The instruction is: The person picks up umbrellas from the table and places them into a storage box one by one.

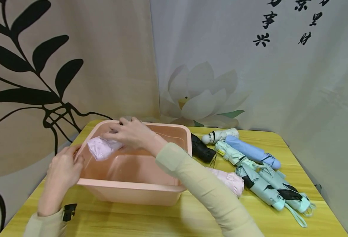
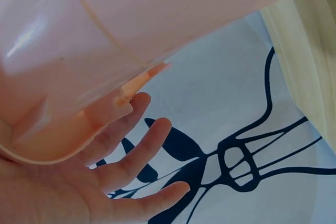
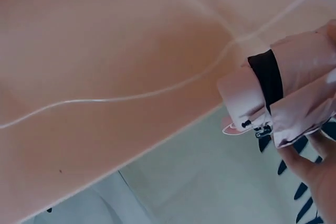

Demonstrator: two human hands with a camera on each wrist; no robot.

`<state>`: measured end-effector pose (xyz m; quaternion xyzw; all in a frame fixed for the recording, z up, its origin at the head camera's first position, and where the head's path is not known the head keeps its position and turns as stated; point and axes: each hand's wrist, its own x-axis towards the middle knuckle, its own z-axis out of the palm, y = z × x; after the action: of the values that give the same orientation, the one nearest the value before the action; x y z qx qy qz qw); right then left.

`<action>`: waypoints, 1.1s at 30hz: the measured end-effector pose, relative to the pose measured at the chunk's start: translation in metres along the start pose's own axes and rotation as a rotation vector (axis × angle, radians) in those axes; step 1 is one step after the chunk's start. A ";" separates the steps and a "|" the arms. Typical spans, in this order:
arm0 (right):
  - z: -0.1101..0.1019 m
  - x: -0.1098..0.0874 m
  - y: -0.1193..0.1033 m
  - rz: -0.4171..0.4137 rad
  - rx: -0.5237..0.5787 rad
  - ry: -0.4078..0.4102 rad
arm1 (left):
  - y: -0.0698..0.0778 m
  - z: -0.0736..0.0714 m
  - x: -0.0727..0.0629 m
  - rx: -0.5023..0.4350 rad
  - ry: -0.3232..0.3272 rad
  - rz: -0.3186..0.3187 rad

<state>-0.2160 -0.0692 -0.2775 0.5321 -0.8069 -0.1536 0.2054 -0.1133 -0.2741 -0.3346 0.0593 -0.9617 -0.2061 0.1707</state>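
Observation:
My right hand [image 1: 132, 133] grips a folded pale pink umbrella [image 1: 101, 148] over the left part of a pink plastic basin [image 1: 126, 187]. In the right wrist view this umbrella [image 3: 304, 85] shows a black band and a thin cord at its end; part of the hand is cut off by the frame. At the basin's left rim, my left hand [image 1: 62, 168] holds on, thumb at the inner side. Its loosely stretched fingers [image 2: 142, 166] appear below the rim outside in the left wrist view, where the thumb is hidden.
Right of the basin lie several folded umbrellas: black [image 1: 202, 148], white [image 1: 221, 135], blue [image 1: 251, 149], mint [image 1: 233, 154], two pale teal ones [image 1: 260, 187] and another pink one [image 1: 230, 179], partly behind my right sleeve. A curtain hangs behind the yellow wooden table [image 1: 117, 220].

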 end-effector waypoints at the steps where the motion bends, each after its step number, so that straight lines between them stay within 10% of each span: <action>1: 0.002 0.000 -0.001 -0.007 -0.007 0.000 | 0.000 0.000 0.000 -0.001 0.000 -0.002; 33: 0.039 0.005 -0.023 -0.198 -0.006 -0.246 | 0.000 -0.001 0.000 -0.017 0.021 0.001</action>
<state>-0.2190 -0.0816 -0.3209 0.5858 -0.7689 -0.2396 0.0906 -0.1127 -0.2740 -0.3338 0.0596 -0.9581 -0.2136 0.1813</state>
